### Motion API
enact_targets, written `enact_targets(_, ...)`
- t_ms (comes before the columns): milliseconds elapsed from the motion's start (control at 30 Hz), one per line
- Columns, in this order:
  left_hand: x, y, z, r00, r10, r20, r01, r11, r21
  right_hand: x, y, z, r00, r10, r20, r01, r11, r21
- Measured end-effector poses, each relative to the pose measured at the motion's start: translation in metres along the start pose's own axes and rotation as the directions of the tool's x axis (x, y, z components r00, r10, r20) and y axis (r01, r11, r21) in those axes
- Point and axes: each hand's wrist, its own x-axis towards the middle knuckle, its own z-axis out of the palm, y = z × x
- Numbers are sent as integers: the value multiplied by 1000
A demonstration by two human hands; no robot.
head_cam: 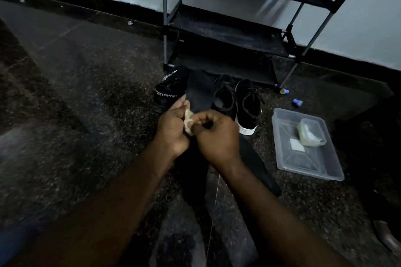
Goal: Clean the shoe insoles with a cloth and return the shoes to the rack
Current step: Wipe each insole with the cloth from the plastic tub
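Note:
My left hand (172, 128) holds a black insole (200, 93) upright in front of me, its toe end pointing toward the rack. A small pale cloth (188, 118) sits between both hands; my right hand (217, 136) pinches it against the insole's lower part. Behind the insole, three black shoes stand on the floor: one with "SPORT" lettering (168, 93) at the left, an open lace-up shoe (224, 96), and a white-soled shoe (248, 107). Another black insole (258, 167) lies on the floor under my right wrist. The black shoe rack (227, 34) stands against the wall with bare shelves.
A clear plastic tray (303, 167) lies on the floor at the right, holding a folded pale cloth (311, 133). Two small blue objects (297, 102) lie near the rack's right leg. The floor is dark speckled stone. A brown shoe tip (386, 238) shows at the lower right.

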Motion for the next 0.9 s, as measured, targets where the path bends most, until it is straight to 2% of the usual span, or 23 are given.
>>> enact_targets(67, -3, -1, 0, 997, -9, 78, 6, 999, 42, 14, -2, -7, 990, 21, -140, -15, 999, 41)
enact_targets(133, -7, -2, 0, 986, -6, 168, -8, 997, 83, 29, -5, -13, 976, -6, -218, 7, 1000, 5)
enact_targets(233, -10, -4, 1, 970, -16, 243, -10, 994, 105, 47, -8, -17, 981, -85, -176, 63, 989, -131)
enact_targets(367, -5, -1, -2, 971, -28, 237, 7, 996, 92, 33, -6, -3, 955, -281, -95, 241, 922, -302)
enact_targets(467, -4, 2, -4, 983, -3, 183, -8, 998, 58, 20, -1, 1, 917, -398, -4, 372, 861, -346)
enact_targets(567, -7, 5, -1, 981, 2, 195, -2, 1000, 1, 31, 1, -13, 953, -302, 32, 299, 914, -274)
enact_targets(700, -6, 5, 3, 986, 29, 165, -30, 1000, 0, 50, 2, -32, 960, -217, -177, 164, 948, -273)
enact_targets(800, -3, 3, 3, 991, 8, 132, -7, 1000, -11, 41, 6, -21, 980, -188, -64, 154, 925, -348)
enact_targets(900, 1, 3, -5, 998, 22, 60, -22, 1000, 14, 9, 7, 1, 956, -289, 41, 281, 875, -395)
